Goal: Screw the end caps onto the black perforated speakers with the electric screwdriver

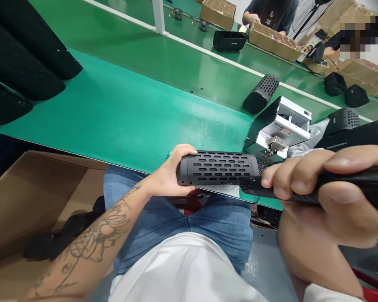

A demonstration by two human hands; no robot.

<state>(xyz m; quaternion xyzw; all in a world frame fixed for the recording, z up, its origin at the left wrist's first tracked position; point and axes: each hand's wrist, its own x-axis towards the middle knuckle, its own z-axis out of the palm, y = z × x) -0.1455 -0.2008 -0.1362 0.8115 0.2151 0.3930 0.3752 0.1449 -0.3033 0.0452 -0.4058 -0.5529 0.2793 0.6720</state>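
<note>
At the near edge of a green surface point(138, 117), the left hand point(168, 176) clamps a perforated casing point(220, 167); the right hand point(343, 201) wraps a black tool point(252, 185) near the casing's right end. The step appears to be lining them up; next calls for steadiness.

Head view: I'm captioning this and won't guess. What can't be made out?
All in the head view:
Slotted housing, left end face: covered by the left grip.
Black handheld item: partly covered by the right grip, back end cut off by the right edge.
Whether the two touch: they overlap from this angle.
Lettering on the silver-and-black device: too small.
Black pieces in the cardboard box: partly behind the left forearm.
</note>
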